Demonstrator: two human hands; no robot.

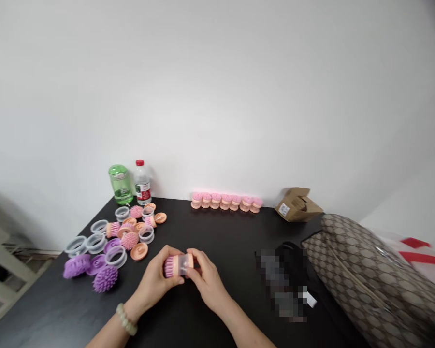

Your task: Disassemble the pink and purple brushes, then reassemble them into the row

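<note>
Between both hands, above the black table, is a pink scrub brush [180,266] lying on its side, its bristles to the left and a clear ring at its middle. My left hand [160,271] is closed round the bristle end. At the right, my right hand [206,276] grips the peach-coloured base end with thumb and fingers. Left of the hands lie loose brush parts: a pink bristle head [129,240], a peach disc [139,251], a clear ring [116,256] and a purple bristle head [106,279], among several others.
Along the wall stands a row of pink brushes [225,201]. A green bottle [121,185] and a red-capped bottle [142,183] are at the back left. An opened cardboard box [297,205] stands at the back right, near a patterned bag [380,270]. The black table [188,227] meets the wall.
</note>
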